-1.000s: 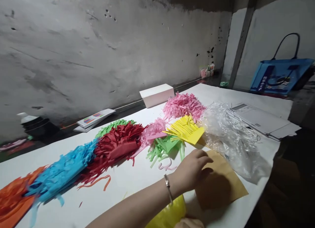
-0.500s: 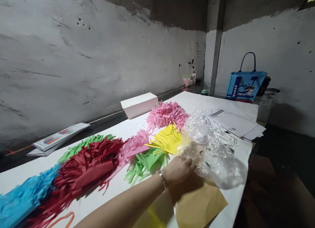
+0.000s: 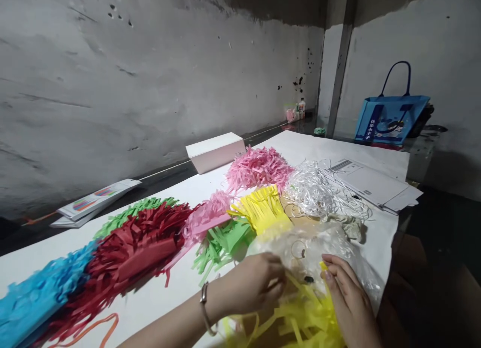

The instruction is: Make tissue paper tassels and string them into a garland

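The streamers [image 3: 313, 318] are yellow, the fringe bundle [image 3: 146, 255] dark red, the paper heap [image 3: 259, 168] pink — and the tote [image 3: 389, 127] is blue, white characters [image 3: 371, 129] on a navy band [image 3: 374, 116].

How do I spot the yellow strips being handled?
From the white sheet, go to the foreground, to the right hand. The yellow strips are in its grip, unlike the yellow fringe lying untouched farther back, beside green fringe.
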Demonstrator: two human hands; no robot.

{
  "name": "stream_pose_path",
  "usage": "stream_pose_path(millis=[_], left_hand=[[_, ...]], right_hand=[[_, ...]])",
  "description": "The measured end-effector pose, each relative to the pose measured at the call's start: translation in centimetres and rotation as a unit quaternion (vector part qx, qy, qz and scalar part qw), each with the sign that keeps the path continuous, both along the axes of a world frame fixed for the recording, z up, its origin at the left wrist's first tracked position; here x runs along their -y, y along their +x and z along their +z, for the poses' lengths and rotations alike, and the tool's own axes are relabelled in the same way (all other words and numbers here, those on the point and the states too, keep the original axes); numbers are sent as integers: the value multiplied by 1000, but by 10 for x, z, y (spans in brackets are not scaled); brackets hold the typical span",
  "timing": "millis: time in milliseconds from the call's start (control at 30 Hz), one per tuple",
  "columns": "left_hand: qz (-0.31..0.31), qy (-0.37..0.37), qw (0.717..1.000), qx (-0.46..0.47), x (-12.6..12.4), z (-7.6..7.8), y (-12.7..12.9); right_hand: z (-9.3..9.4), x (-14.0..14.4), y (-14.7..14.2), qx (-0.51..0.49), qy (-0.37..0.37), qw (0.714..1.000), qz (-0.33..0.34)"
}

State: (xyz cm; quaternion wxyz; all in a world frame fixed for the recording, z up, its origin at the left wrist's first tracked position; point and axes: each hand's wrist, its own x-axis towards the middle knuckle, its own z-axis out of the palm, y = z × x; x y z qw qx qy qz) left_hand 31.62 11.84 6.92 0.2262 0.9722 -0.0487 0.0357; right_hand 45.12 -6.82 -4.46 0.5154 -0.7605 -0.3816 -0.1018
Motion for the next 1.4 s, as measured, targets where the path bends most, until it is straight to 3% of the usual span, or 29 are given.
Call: stream_pose_path(millis=[67, 133, 267, 400, 600, 667, 700, 800, 833, 867, 967, 1067, 1300, 1400], left_hand=[[58, -48, 997, -1, 6, -4, 25], [93, -64, 994, -4, 14, -17, 51], [106, -82, 990, -31, 23, -51, 85], [150, -148, 977, -21, 17, -63, 86], [218, -332, 918, 8, 13, -48, 57], [230, -420, 878, 15, 20, -42, 47], [235, -488, 841, 19, 25, -38, 42], [234, -693, 681, 32, 37, -30, 30], [232, -731, 641, 36, 40, -27, 26], [232, -745, 624, 41, 42, -25, 23], [250, -739, 622, 68, 45, -22, 15], [265, -709, 646, 94, 45, -22, 8], [256, -661, 693, 132, 49, -20, -14], [257, -639, 710, 146, 53, -22, -29]], right_hand=[[-3, 1, -8, -9, -5, 1000, 10], [-5, -1, -14, -15, -6, 1000, 13], [-8, -6, -16, -16, 14, 1000, 13], [-5, -4, -15, -11, 23, 999, 30], [11, -6, -13, 71, 29, 997, 19], [18, -10, -14, 102, 40, 994, 25], [22, -13, -15, 103, 43, 993, 37], [30, -21, -22, 63, 39, 994, 76], [33, -22, -24, 52, 38, 994, 84], [35, -23, -26, 52, 37, 994, 90], [41, -24, -31, 104, 33, 988, 108], [48, -23, -35, 150, 32, 980, 129], [46, -22, -52, 39, 20, 980, 196], [45, -21, -59, 78, 4, 974, 212]])
